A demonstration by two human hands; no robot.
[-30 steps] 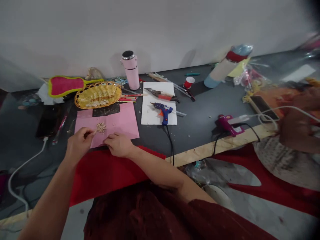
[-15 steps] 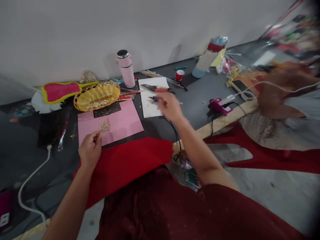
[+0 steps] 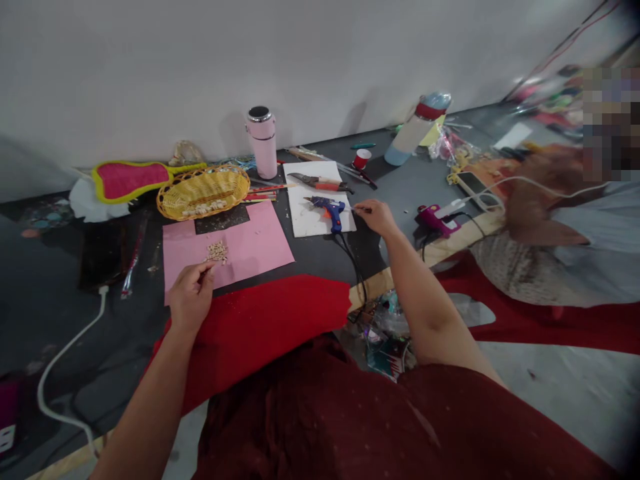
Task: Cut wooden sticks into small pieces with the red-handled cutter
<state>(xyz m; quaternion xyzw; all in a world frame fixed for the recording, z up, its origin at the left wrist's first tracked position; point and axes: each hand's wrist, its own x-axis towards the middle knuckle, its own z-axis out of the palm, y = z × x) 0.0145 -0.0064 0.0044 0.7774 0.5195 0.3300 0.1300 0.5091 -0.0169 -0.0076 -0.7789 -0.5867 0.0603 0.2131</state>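
Observation:
A blue glue gun (image 3: pixel 330 211) lies on a white board (image 3: pixel 305 225), its nozzle to the left and its cord running down over the table edge. Behind it, the fingertips of my right hand (image 3: pixel 377 217) are pinched at the end of a thin pale glue stick (image 3: pixel 349 208). My left hand (image 3: pixel 193 297) rests at the lower edge of a pink sheet (image 3: pixel 265 243), thumb and fingers pressed together; what they hold is too small to make out. Just beyond those fingers is a small pile of pale bead-like pieces (image 3: pixel 218 251).
Red-handled pruning shears (image 3: pixel 323 183) lie above the glue gun. A yellow wicker basket (image 3: pixel 203 192), a pink flask (image 3: pixel 262 143) and a red thread spool (image 3: pixel 361 159) stand farther back. Red cloth (image 3: pixel 260 313) covers the near edge. At right are a purple glue gun (image 3: pixel 437 220) and another person's arm (image 3: pixel 540 200).
My right hand has moved right, off the glue gun to the glue stick's rear end, leaving the gun in full view. My left hand stays by the pile. The camera view shifts slightly.

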